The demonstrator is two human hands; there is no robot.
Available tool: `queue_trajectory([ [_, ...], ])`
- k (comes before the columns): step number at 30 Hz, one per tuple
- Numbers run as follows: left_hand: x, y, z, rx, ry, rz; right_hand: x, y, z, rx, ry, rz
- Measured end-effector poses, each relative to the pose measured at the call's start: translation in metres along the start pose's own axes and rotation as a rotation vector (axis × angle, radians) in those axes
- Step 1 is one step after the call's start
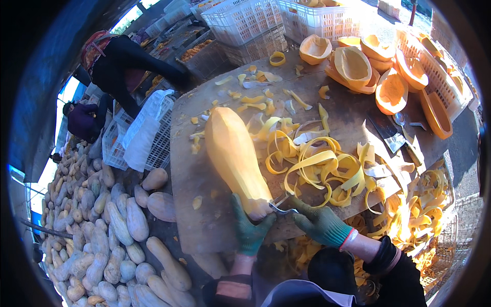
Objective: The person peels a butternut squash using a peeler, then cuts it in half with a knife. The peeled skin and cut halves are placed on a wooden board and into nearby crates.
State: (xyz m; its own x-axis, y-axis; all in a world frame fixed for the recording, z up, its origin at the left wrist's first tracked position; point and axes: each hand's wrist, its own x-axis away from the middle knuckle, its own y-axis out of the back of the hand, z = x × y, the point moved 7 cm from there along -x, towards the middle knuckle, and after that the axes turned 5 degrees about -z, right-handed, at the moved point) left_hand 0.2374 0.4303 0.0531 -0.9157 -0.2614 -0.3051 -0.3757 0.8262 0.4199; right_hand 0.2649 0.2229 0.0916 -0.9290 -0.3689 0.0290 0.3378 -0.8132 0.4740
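A long, mostly peeled squash (234, 149) lies on the wooden table (191, 226), its pale neck end towards me. In a green knit glove, my left hand (249, 230) grips that near end from below. My right hand (322, 222), gloved alike, is shut on a metal peeler (283, 207) whose head is at the squash's neck end. Curled yellow peel strips (326, 161) are heaped just beyond my right hand.
Hollowed squash halves (353, 67) and a cleaver (387, 132) occupy the table's far right. Peelings (414, 207) pile below its right edge. Whole squashes (103, 245) cover the ground at left. White crates (241, 21) stand behind; two people (122, 61) bend and crouch at far left.
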Motion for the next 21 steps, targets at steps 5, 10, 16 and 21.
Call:
queue_trajectory([
  [5,-0.011,-0.027,-0.016,-0.067,-0.050,0.073,-0.142,0.047,0.001,-0.096,0.081,-0.320],
  [10,-0.002,-0.012,0.013,0.042,-0.012,0.047,-0.098,-0.034,-0.007,0.186,0.157,-0.065],
  [16,-0.001,-0.006,0.000,-0.027,-0.035,-0.009,-0.025,0.025,0.016,0.040,0.086,-0.193],
  [21,-0.014,-0.039,0.008,0.095,-0.025,0.046,-0.177,0.015,0.013,0.435,0.185,-0.448],
])
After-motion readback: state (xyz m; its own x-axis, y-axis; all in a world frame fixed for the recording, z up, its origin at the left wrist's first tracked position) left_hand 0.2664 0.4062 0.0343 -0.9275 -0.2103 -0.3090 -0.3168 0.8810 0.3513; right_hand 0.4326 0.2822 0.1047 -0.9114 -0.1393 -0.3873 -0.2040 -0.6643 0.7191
